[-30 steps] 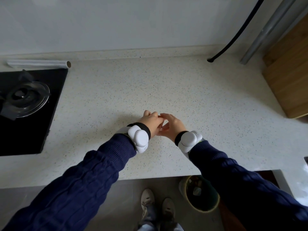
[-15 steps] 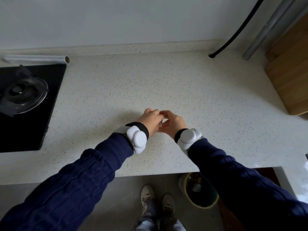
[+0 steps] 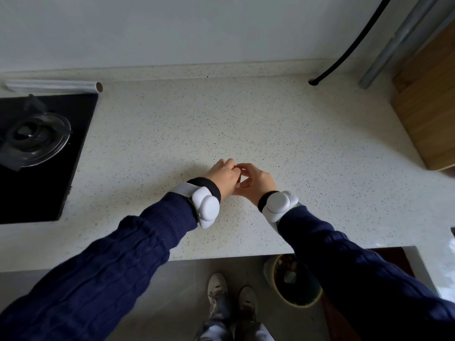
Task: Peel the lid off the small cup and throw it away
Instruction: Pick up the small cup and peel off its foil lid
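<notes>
Both my hands meet over the middle of the speckled white counter [image 3: 246,119], close to its front edge. My left hand [image 3: 222,178] has its fingers curled shut, and my right hand [image 3: 258,184] pinches against it from the right. Only a thin dark sliver of the small cup [image 3: 238,180] shows in the gap between them. The rest of the cup and its lid are hidden by my fingers. I cannot tell whether the lid is lifted. A round bin [image 3: 304,303] with scraps inside stands on the floor below the counter edge, partly under my right sleeve.
A black gas hob [image 3: 37,148] fills the counter's left end, with a foil roll [image 3: 51,86] behind it. A wooden board [image 3: 428,114] leans at the right. A black cable [image 3: 344,52] and metal pipe [image 3: 398,43] run down the back wall. My shoes [image 3: 231,296] are on the floor.
My hands stay pressed together at the same spot on the counter. The fingertips have shifted slightly against each other, and the view has tilted a little.
</notes>
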`<state>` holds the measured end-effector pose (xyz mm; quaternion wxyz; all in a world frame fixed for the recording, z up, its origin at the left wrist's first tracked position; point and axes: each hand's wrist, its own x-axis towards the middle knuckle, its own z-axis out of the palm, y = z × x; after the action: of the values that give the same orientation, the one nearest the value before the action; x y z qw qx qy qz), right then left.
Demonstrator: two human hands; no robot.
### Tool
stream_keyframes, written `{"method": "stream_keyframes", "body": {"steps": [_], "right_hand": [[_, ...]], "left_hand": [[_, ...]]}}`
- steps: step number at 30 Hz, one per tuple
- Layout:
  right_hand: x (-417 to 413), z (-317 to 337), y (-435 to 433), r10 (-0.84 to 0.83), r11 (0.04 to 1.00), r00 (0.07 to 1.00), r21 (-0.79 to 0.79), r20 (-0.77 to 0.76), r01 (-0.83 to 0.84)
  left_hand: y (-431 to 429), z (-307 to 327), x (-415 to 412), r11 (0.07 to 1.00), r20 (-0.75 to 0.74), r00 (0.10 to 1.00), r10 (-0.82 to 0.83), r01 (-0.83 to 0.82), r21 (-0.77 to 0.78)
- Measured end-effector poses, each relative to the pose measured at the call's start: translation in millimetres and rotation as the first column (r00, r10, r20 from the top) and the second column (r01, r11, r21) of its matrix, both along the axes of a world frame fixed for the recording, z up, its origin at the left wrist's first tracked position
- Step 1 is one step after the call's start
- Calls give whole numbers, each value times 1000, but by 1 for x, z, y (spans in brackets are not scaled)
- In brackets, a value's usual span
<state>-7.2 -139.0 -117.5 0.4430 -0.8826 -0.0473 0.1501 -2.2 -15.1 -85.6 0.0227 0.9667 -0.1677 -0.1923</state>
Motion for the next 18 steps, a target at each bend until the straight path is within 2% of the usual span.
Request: {"method": "stream_keyframes", "body": {"steps": [4, 8, 10, 12, 16, 18], "right_hand": [[0, 0, 0, 3, 1000, 1000, -11, -16, -3], [0, 0, 1, 2, 1000, 1000, -12, -23, -2], [0, 1, 2, -7, 1000, 1000, -10, -24, 7], [-1, 1, 3, -20, 1000, 1000, -2, -24, 20], [-2, 1, 5, -37, 999, 999, 0, -17, 37], [-3, 0, 4, -36, 999, 999, 1, -24, 36]], "left_hand": [[-2, 9, 4, 991, -67, 998, -16, 25, 133], [-7, 17, 6, 987, -150, 989, -13, 37, 159], [-9, 22, 3, 991, -160, 986, 42, -20, 135], [-9, 23, 0, 991, -145, 986, 78, -61, 118], [-6, 13, -5, 996, -39, 999, 3, 1, 88], [-2, 9, -6, 999, 0, 999, 32, -32, 29]]}}
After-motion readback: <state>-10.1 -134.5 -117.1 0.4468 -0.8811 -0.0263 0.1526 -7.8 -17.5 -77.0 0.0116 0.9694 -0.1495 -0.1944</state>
